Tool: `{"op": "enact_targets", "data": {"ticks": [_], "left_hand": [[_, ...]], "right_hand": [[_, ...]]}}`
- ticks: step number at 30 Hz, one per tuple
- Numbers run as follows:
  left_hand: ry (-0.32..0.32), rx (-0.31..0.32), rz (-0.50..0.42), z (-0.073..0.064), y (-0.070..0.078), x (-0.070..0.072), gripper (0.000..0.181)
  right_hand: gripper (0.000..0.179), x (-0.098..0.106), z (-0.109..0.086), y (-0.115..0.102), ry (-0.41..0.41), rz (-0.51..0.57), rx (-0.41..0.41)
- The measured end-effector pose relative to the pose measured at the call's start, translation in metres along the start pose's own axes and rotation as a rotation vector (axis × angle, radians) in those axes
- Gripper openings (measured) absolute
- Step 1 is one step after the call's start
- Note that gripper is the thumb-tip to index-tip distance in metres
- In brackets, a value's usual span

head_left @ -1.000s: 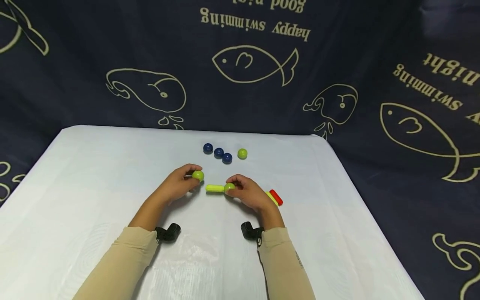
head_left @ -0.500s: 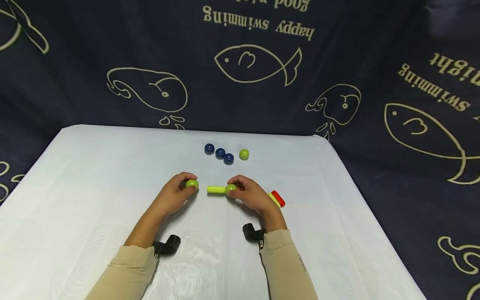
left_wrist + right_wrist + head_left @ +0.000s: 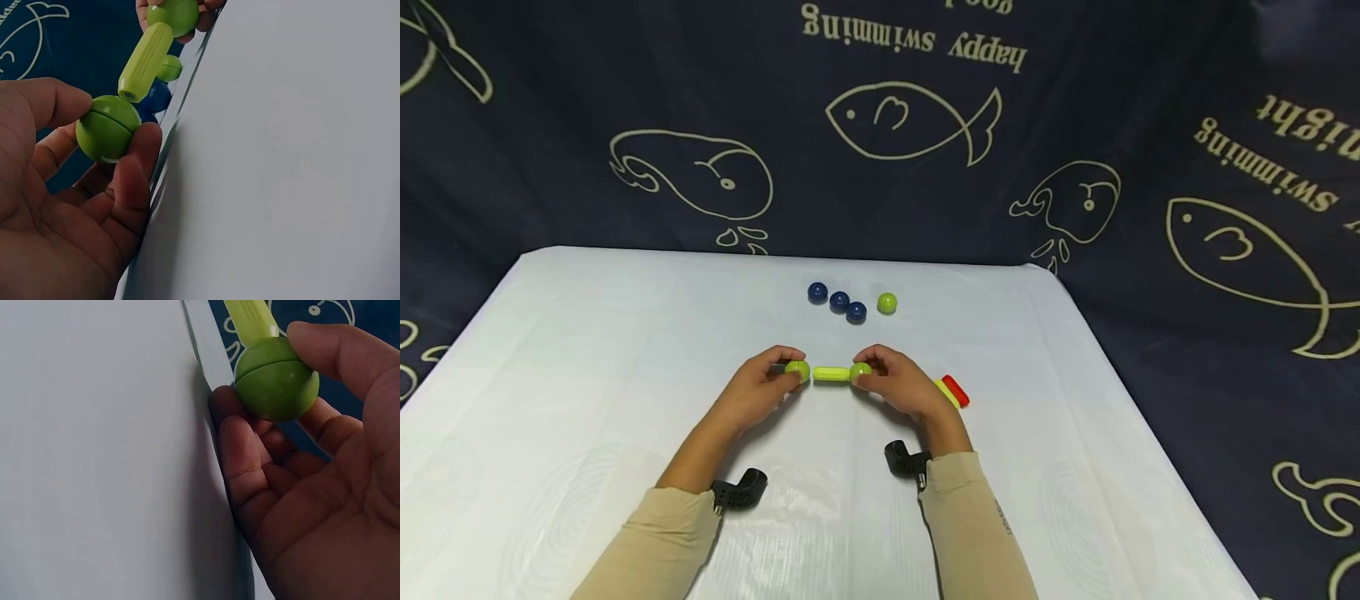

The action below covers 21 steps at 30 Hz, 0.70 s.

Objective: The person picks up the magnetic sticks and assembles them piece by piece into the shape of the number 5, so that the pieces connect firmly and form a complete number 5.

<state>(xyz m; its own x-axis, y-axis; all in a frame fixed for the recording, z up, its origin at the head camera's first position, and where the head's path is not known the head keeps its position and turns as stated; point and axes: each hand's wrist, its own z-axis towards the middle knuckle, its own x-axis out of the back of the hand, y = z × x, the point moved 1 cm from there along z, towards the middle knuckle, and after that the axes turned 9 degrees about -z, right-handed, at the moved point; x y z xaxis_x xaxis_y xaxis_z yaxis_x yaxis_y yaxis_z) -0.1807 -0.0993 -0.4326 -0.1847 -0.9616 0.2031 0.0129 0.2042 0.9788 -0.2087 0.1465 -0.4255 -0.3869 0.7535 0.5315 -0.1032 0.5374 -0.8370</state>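
Note:
My left hand (image 3: 756, 392) pinches a green ball (image 3: 107, 129) between thumb and fingers. In my right hand (image 3: 901, 385) is a second green ball (image 3: 277, 379), with a yellow-green rod (image 3: 831, 374) joined to its left side. The rod's free end points at the left ball; in the head view a small gap separates them. That end shows a dark recess in the left wrist view. Both balls carry a seam line around the middle.
Several balls lie farther back on the white table (image 3: 647, 333): blue balls (image 3: 839, 302) in a row and a green ball (image 3: 887, 303). A red rod (image 3: 956, 391) and a yellow rod (image 3: 947, 393) lie beside my right wrist. A dark printed cloth (image 3: 917, 200) hangs behind.
My left hand first drew back toward me with its ball, then moved right, bringing the ball level with the rod's free end. The right hand has hardly moved.

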Motion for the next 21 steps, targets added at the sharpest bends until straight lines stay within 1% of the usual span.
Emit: {"op": "enact_targets", "data": {"ticks": [8,14,18,21], "left_hand": [[-0.004,-0.014,0.006,0.0002,-0.0015,-0.0010,0.029],[-0.002,-0.019,0.025,-0.0005,-0.0008,-0.0014,0.029],[0.000,-0.023,0.050,-0.0014,-0.0003,-0.0013,0.029],[0.001,-0.024,0.068,-0.0015,-0.0007,-0.0007,0.029]], "right_hand": [[0.031,-0.0005,0.0002,-0.0009,-0.010,0.010,0.009],[0.027,-0.0006,0.0007,-0.0004,-0.009,0.019,0.007],[0.025,-0.0006,-0.0002,-0.0031,0.002,-0.022,0.008],[0.024,-0.0008,-0.0004,-0.0055,0.012,-0.094,0.010]]}}
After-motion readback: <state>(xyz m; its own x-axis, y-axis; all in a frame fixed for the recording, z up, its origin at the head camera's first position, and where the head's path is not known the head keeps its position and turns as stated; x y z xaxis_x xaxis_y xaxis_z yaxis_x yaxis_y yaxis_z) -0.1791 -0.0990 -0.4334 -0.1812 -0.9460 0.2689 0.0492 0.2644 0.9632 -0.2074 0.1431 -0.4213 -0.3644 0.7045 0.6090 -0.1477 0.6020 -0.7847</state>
